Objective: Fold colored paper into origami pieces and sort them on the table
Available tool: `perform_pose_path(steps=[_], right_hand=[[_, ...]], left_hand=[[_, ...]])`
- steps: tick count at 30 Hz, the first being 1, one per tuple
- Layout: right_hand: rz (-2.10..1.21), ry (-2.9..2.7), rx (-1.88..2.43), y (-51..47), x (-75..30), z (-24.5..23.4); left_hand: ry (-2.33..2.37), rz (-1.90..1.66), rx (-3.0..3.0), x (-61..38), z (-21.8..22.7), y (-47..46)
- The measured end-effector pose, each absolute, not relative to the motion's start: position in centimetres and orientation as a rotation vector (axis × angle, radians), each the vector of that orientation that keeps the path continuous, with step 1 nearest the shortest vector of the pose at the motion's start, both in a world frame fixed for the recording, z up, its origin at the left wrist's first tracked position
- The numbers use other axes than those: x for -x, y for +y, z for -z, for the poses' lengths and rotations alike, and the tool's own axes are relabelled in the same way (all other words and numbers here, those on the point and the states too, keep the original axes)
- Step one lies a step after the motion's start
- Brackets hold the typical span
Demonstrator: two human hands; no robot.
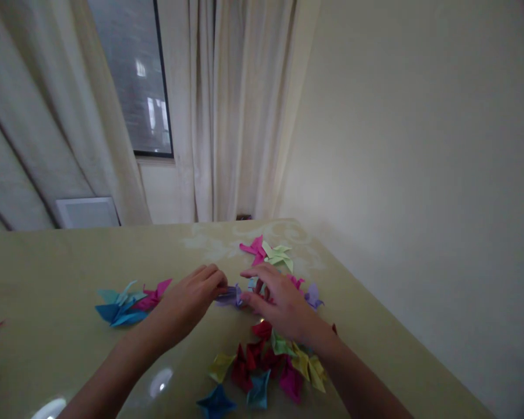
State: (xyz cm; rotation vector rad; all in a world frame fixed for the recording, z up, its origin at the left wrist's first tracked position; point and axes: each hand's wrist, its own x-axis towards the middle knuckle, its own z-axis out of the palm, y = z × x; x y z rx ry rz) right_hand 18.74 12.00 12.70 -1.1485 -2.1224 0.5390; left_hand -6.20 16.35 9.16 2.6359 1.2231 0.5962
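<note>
My left hand point(204, 285) pinches a purple folded paper crane point(230, 295) just above the table. Close on its right is my right hand point(279, 299), thumb and forefinger apart and curved, with its thumb tip near the crane; whether they touch I cannot tell. Behind and under my right hand lie more folded papers, among them a purple one point(313, 297) and a pink one point(295, 281), partly hidden by the fingers. Left of my left forearm sit blue paper cranes point(121, 308) and a pink crane point(155, 295).
Nearer me spreads a pile of folded papers: red point(241, 369), yellow point(220, 366), blue point(216, 402) and magenta point(290, 379). Farther back lie a pink point(255, 249) and a pale green one point(278, 255). The glossy table point(48, 262) meets a wall point(410, 174) at right.
</note>
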Motion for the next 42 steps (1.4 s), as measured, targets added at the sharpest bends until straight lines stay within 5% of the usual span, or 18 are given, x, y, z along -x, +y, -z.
perform_pose_path(steps=[12, 18, 30, 38, 42], right_hand=[[-0.505, -2.277, 1.178, 12.3, -18.8, -11.7], [-0.371, -2.205, 1.271, 14.1, -20.4, -11.6], [0.015, -2.399, 1.725, 15.7, -21.0, -9.4], [-0.327, -2.105, 1.222, 13.8, -20.5, -11.7], [-0.434, -2.022, 1.143, 12.0, -19.7, -13.4]], left_hand=[[1.452, -0.653, -2.567, 8.1, -10.3, 16.0], [2.164, -0.011, -2.296, 16.2, -5.7, 19.7], [1.816, -0.024, -2.308, 15.3, -5.7, 19.5], [1.315, -0.582, -2.360, 10.4, -10.4, 15.8], [1.249, -0.580, -2.360, 8.1, -11.6, 13.8]])
